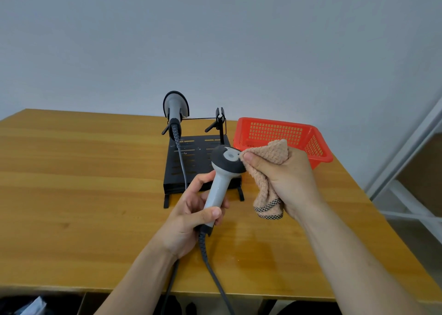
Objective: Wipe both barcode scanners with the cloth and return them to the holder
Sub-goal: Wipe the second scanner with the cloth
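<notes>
Head view:
- Left hand (191,216): grip wrapped round the handle of a grey-and-black corded barcode scanner (222,180), thumb across the lower handle. The scanner's head points up and away, tilted slightly right. It's held over the yellow wood-grain bench (83,171), just in front of the holder.
- Right hand (287,180): grip bunched tight on a beige waffle-weave cloth with a checked hem (275,152). The thumb pins a fold of it against the right edge of the scanner's dark head. The hem end hangs below the fist.
- Black metal holder with a slotted base plate and two upright cradles (191,161): mid-bench, behind the hands.
- Second grey-and-black barcode scanner (175,106): seated in the left cradle, head up. Its cable runs down over the base plate.
- Red plastic lattice basket (282,130): just right of the holder, partly behind the right hand.
- Held scanner's grey cable (215,271): drops past the near bench edge.
</notes>
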